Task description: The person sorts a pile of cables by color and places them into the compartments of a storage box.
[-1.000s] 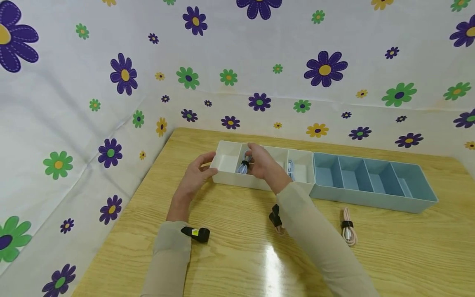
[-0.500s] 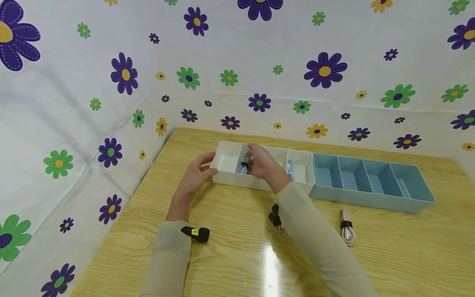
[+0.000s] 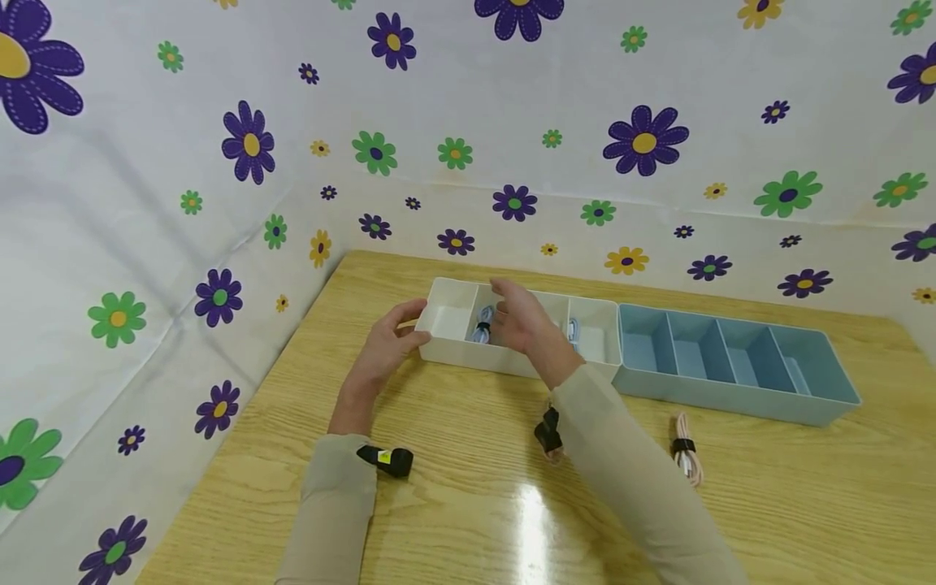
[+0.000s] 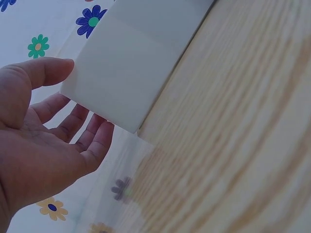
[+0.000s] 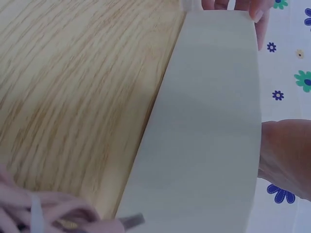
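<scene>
In the head view, my left hand (image 3: 383,345) holds the left end of a white divided box (image 3: 468,352). The left wrist view shows its thumb on the rim and curled fingers against the end wall. A bundled light-blue cable (image 3: 483,327) with a black strap lies in the second compartment from the left. Just right of it, my right hand (image 3: 528,325) reaches into the box, fingers apart from the cable; their tips are partly hidden. In the rightmost compartment lies another light-blue cable (image 3: 574,331), partly covered by the right wrist.
A blue divided box (image 3: 731,388) adjoins the white one on the right. On the wooden table (image 3: 453,520) lies a bundled pink cable (image 3: 686,455); another pink cable (image 3: 553,457) shows beside my right sleeve. Flower-printed sheeting (image 3: 556,97) rises behind and left.
My right hand has risen slightly and drawn away from the light-blue cable, which stays in its compartment. The left hand has kept its place on the white box.
</scene>
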`<state>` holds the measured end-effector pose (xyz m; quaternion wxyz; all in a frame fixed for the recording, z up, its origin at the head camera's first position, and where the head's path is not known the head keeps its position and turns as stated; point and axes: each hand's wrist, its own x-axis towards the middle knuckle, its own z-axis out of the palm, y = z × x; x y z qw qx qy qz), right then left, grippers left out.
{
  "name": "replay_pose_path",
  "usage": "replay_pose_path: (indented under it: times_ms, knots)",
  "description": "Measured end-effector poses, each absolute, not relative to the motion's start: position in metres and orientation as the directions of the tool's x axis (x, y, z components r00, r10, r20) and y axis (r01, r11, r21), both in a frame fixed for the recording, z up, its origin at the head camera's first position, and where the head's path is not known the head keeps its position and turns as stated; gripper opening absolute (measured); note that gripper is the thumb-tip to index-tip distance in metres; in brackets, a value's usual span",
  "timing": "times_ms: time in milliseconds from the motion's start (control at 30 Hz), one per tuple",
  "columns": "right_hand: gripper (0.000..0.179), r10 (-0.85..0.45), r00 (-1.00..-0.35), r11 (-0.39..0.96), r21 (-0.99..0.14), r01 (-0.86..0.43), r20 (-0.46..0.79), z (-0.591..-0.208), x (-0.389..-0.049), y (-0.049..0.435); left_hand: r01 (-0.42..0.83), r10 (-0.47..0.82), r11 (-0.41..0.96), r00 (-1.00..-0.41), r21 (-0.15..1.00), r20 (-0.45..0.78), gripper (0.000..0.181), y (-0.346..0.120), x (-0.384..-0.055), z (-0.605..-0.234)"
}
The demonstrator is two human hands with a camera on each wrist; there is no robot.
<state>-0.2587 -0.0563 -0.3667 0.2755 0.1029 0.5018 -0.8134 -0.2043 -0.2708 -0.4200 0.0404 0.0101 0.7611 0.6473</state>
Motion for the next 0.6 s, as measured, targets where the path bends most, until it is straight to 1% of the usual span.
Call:
replay_pose_path:
  times_ms: [133, 333, 600]
  knots:
    - [0.061, -0.366, -0.841, -0.331, -0.788, 0.518, -0.399, -0.361, -0.257, -0.044, -0.036, 0.071, 0.172, -0.996, 0.984, -0.049, 0.054, -0.269, -0.206, -0.419]
    - [0.061, -0.374, -0.861, -0.361, -0.801, 0.478, -0.345, -0.349, -0.248, -0.023, -0.021, 0.078, 0.181, -0.996, 0.983, -0.036, 0.053, -0.268, -0.206, -0.420]
    - [0.058, -0.377, -0.885, -0.309, -0.864, 0.397, -0.271, -0.336, -0.232, 0.008, -0.016, 0.074, 0.198, -0.997, 0.980, -0.031, 0.053, -0.271, -0.208, -0.424]
